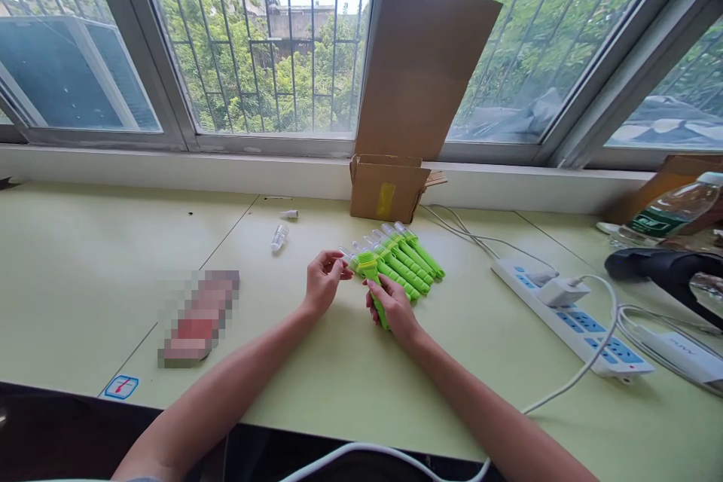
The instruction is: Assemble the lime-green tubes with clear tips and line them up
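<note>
My right hand [395,309] is closed around the shaft of a bright green tube [367,265] with a wider, ribbed head. At the head end, my left hand [326,280] has its fingers pinched together by a clear plastic tip; the exact contact is partly hidden. Right beside them, several similar green tubes [398,271] with spiral ridges, yellowish bands and clear tips lie side by side on the table. Farther back on the left lie a loose clear plastic piece [279,237] and a smaller whitish one [290,215].
On the pale green table [271,384], a cardboard box [389,192] stands open by the window. To the right are a white power strip [570,320] with cables, a plastic bottle [672,207] and a black curved object [655,271]. A blurred-out object [200,320] lies left.
</note>
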{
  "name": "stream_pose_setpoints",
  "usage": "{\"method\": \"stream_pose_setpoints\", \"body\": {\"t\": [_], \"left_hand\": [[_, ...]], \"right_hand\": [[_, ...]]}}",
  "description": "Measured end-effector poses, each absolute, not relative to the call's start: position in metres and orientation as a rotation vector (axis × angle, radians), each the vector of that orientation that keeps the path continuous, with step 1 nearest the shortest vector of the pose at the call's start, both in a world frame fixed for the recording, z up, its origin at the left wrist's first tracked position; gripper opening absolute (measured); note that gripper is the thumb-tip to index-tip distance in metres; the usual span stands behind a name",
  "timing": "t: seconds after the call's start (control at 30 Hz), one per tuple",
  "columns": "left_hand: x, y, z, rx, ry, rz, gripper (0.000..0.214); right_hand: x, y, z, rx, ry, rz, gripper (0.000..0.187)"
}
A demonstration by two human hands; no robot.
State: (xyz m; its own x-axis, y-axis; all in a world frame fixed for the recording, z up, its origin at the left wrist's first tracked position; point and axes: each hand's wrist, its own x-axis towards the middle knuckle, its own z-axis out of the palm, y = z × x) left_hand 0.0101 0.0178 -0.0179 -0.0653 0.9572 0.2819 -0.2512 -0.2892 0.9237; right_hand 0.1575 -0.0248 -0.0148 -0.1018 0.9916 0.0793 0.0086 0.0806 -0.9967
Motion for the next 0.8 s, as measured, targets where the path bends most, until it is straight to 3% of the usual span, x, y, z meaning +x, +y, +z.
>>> {"method": "stream_pose_setpoints", "body": {"t": [0.3, 0.8], "left_hand": [[0.0049, 0.0247, -0.0174, 0.882, 0.884, 1.453, 0.026], [0.0035, 0.0273, -0.0199, 0.892, 0.929, 1.412, 0.035]], "right_hand": [[0.1559, -0.0264, -0.0166, -1.134, -1.393, 1.159, 0.027], [0.1568, -0.0265, -0.0193, -1.143, -1.439, 1.137, 0.026]]}}
